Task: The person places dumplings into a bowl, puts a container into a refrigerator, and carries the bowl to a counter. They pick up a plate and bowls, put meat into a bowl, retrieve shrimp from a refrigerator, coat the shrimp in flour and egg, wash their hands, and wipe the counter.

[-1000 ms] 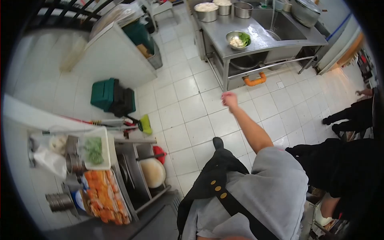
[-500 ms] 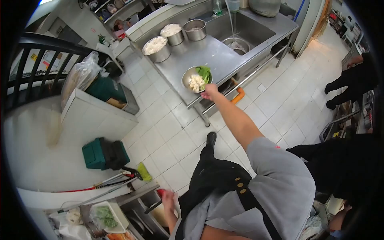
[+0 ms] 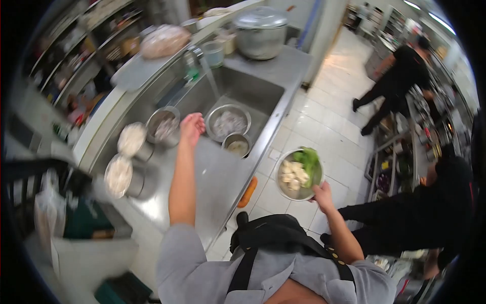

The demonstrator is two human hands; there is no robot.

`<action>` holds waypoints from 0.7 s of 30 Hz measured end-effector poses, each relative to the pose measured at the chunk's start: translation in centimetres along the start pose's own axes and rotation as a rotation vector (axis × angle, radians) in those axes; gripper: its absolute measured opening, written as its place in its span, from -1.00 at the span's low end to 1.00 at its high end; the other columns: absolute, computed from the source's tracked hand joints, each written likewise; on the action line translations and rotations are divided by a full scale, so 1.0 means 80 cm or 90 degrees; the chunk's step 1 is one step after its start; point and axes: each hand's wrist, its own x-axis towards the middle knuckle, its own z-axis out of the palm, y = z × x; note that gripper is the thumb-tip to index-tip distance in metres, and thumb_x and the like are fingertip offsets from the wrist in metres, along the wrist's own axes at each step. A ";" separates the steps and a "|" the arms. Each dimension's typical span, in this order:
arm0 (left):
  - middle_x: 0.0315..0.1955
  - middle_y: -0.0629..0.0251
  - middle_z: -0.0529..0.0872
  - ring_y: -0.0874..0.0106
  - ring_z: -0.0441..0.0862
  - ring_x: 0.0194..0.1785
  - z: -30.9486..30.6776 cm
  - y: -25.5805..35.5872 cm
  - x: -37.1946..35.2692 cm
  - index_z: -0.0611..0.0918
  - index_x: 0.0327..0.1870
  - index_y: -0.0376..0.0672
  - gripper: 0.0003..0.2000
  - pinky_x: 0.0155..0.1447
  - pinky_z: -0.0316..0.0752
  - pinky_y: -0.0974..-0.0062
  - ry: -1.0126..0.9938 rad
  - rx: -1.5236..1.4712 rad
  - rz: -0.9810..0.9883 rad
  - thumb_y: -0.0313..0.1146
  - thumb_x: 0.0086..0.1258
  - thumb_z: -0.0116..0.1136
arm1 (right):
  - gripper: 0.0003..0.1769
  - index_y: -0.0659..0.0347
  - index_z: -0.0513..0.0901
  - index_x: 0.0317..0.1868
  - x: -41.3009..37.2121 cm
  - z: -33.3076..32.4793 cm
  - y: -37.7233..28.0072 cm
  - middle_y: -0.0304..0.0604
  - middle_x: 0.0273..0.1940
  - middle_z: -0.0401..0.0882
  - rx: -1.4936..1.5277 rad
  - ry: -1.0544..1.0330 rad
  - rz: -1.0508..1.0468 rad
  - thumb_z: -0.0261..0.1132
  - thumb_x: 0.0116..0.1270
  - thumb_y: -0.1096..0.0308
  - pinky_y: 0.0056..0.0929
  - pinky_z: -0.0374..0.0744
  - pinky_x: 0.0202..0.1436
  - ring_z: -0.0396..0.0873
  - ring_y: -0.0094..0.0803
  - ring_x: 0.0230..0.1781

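Note:
My right hand grips the rim of a metal bowl above the floor, right of the counter. Inside the bowl are pale chunks and green leafy vegetables. My left hand is stretched over the steel counter, its fingers curled and nothing visible in them. Close to it stand a metal pot with pale contents and the sink. Water runs from the tap towards a colander-like bowl of pale pieces; a smaller pot sits beside that bowl.
Two pots heaped with white food, one in front and one behind, stand at the counter's left. A large lidded pot is beyond the sink. Two people in dark clothes, one farther and one nearer, stand at the right.
My view has turned right towards the sink. My right hand has carried the bowl from over the counter's corner to its right. My left hand has risen from beside the low drawer to over the counter.

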 end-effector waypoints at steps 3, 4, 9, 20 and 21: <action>-0.50 0.25 0.56 0.43 0.52 -0.46 0.013 -0.025 0.234 0.53 -0.25 -0.32 -0.93 -0.42 0.45 0.53 -0.033 -0.041 -0.047 -0.54 0.33 0.02 | -0.73 0.36 0.34 -0.04 0.000 -0.134 0.003 -0.08 -0.52 0.52 -0.009 0.227 0.007 -0.08 0.23 0.56 -0.52 0.39 -0.76 0.47 -0.44 -0.74; -0.53 0.28 0.52 0.42 0.53 -0.46 0.012 -0.028 0.305 0.52 -0.25 -0.29 -0.95 -0.42 0.46 0.52 -0.048 -0.066 -0.036 -0.56 0.34 0.00 | -0.73 0.34 0.37 -0.05 -0.012 -0.169 -0.008 -0.08 -0.52 0.52 0.020 0.285 -0.002 -0.07 0.23 0.55 -0.51 0.38 -0.77 0.47 -0.43 -0.74; -0.61 0.34 0.42 0.48 0.45 -0.50 -0.060 -0.015 0.545 0.43 -0.48 -0.21 -0.86 -0.46 0.40 0.54 0.038 -0.045 0.015 -0.56 0.34 -0.01 | -0.70 0.29 0.41 -0.03 -0.016 -0.243 0.008 -0.13 -0.55 0.52 0.078 0.583 -0.007 -0.07 0.23 0.51 -0.54 0.39 -0.78 0.47 -0.45 -0.76; -0.54 0.31 0.50 0.36 0.53 -0.52 -0.076 0.019 0.496 0.48 -0.33 -0.10 -0.75 -0.41 0.53 0.36 0.532 0.263 -0.201 -0.12 0.33 -0.13 | -0.78 0.34 0.44 -0.14 0.327 -0.478 -0.075 -0.12 -0.55 0.52 0.088 0.515 0.086 -0.04 0.25 0.46 -0.52 0.40 -0.76 0.44 -0.42 -0.78; -0.61 0.30 0.51 0.35 0.46 -0.69 -0.043 0.009 0.486 0.50 -0.32 -0.11 -0.68 -0.62 0.47 0.42 0.708 0.227 -0.127 -0.02 0.37 -0.13 | -0.78 0.32 0.46 -0.14 0.374 -0.506 -0.082 -0.13 -0.49 0.54 0.060 0.457 0.092 -0.02 0.24 0.44 -0.51 0.44 -0.70 0.47 -0.44 -0.71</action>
